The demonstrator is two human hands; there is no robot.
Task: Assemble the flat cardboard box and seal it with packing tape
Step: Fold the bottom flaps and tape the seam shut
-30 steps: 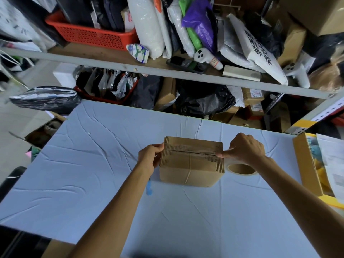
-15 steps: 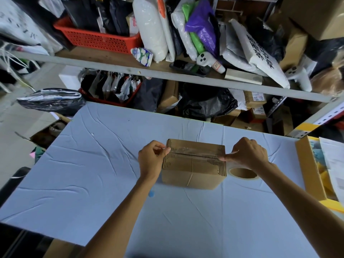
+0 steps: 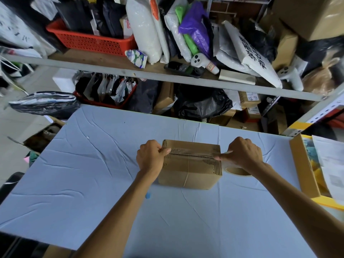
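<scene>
Plain cardboard box — no legible print

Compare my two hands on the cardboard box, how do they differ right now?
The left hand grips the left end of the cardboard box, thumb pressing on top; the right hand is at the right end, pinching clear tape. The left hand holds no roll; the tape roll sits under the right hand. Both are at the taped centre seam.

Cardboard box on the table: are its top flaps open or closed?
Closed. The cardboard box has both top flaps folded flat, meeting at a centre seam, with the left hand and right hand at its ends.
</scene>
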